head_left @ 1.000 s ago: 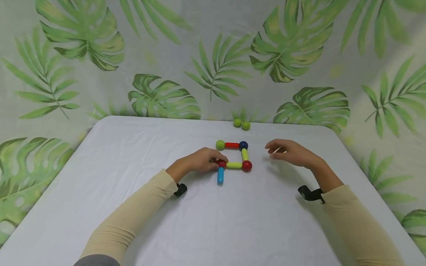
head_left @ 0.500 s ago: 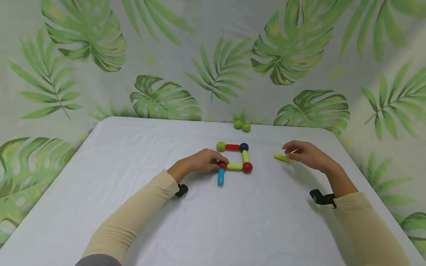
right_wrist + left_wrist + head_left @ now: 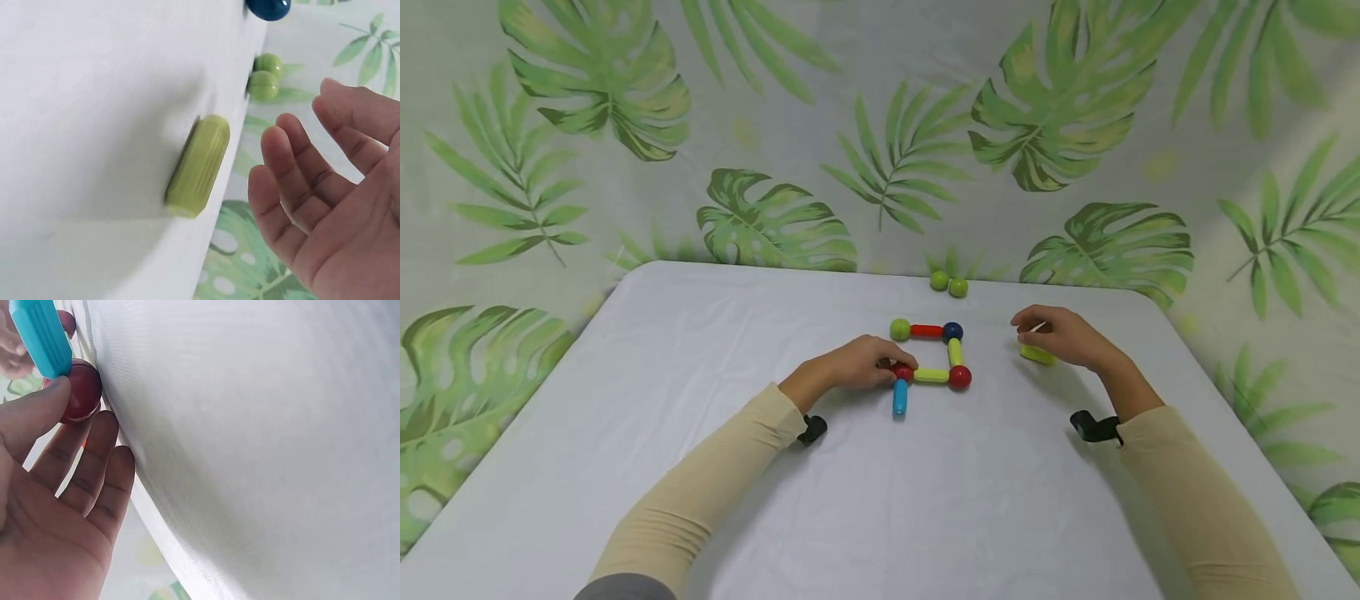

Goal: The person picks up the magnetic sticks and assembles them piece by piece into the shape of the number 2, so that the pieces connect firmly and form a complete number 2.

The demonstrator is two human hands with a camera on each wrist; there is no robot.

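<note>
My left hand holds a red ball between thumb and fingers. The ball joins a blue rod that points toward me and a yellow-green rod running right to a second red ball. Another yellow-green rod leads back from there to a dark blue ball, then a red rod goes left to a green ball. To the right, my right hand hovers with bent, spread fingers, holding nothing, over a loose yellow-green rod on the table.
Two green balls lie near the far edge of the white-covered table. Behind it hangs a leaf-patterned cloth.
My right hand moved right, uncovering the loose yellow-green rod, then came back left over it. My left hand has stayed on the red ball.
</note>
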